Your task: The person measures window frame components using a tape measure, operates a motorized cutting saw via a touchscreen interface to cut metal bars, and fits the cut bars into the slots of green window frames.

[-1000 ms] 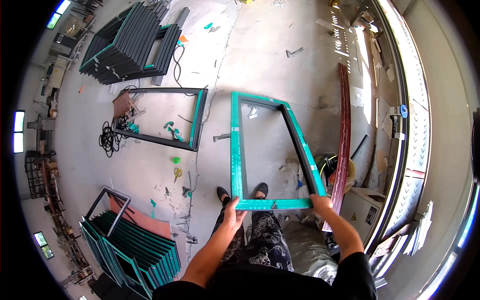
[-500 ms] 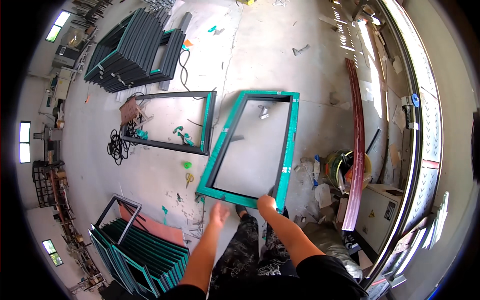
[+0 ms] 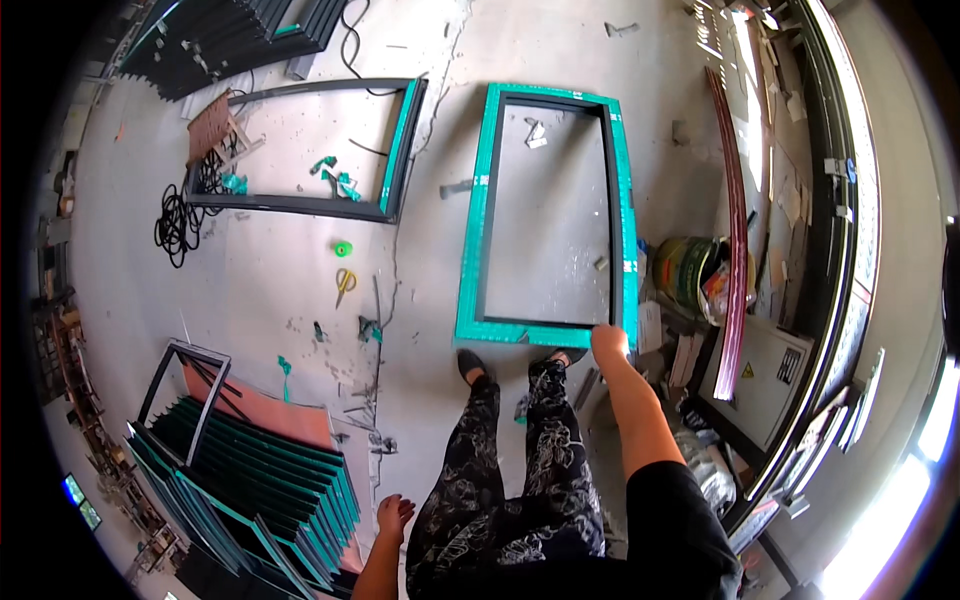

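Note:
A rectangular frame (image 3: pixel 470 250), dark inside and faced with green film, stands or lies just in front of my feet; which, I cannot tell. My right hand (image 3: pixel 610 345) is closed around its near right corner, fingers mostly hidden. Down by my left thigh, my left hand (image 3: pixel 395 515) hangs free with its fingers loosely apart. On the floor left of the frame are yellow-handled scissors (image 3: pixel 345 283) and a small green tape roll (image 3: pixel 343 248).
A dark frame (image 3: pixel 300 208) lies at the far left beside coiled black cable (image 3: pixel 177 225) and a small stool (image 3: pixel 215 130). Stacked green-edged frames (image 3: pixel 260 470) stand near left. A bucket (image 3: pixel 685 272), a long maroon profile (image 3: pixel 732 250) and a grey cabinet (image 3: pixel 765 385) line the right.
The green-faced frame has swung from a slant to nearly straight ahead, moved by my right hand. My left hand has dropped back from near the frame to my side. The view has shifted.

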`<state>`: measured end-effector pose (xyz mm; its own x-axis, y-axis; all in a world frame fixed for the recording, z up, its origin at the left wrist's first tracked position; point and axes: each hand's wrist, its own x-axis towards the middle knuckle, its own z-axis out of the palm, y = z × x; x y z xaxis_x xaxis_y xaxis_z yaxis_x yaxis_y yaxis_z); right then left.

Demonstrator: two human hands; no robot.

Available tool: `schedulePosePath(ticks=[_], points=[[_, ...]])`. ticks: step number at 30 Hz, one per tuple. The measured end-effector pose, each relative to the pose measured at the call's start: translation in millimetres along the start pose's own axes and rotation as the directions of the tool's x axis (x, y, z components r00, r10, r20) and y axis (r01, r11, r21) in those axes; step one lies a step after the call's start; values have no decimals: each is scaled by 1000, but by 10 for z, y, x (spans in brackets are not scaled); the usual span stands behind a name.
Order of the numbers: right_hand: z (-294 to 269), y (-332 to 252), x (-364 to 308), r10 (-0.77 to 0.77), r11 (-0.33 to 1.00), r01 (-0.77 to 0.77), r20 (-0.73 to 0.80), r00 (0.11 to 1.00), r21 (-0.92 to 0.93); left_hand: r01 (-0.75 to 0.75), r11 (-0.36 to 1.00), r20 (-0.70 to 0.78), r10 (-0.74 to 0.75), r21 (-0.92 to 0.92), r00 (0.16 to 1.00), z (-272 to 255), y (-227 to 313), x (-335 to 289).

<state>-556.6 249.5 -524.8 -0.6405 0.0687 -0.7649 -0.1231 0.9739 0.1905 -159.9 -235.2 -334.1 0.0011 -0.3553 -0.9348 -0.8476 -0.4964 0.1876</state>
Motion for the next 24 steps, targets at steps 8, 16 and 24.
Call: schedulePosePath(ticks=[8,16,24], points=[[-351,-1245,-949,-261,921,255,-19,965,295,21,974,55,-35,227,998,-889,-903,76],[-359,-1603,-1993,-340,801,296,-11,940,521,-84,991,152,68,103,986,104,-379,-232],[-448,-1399,-2320,-401,779,324,30,915,537,-39,998,181,47,-48,982,343,-91,-535]])
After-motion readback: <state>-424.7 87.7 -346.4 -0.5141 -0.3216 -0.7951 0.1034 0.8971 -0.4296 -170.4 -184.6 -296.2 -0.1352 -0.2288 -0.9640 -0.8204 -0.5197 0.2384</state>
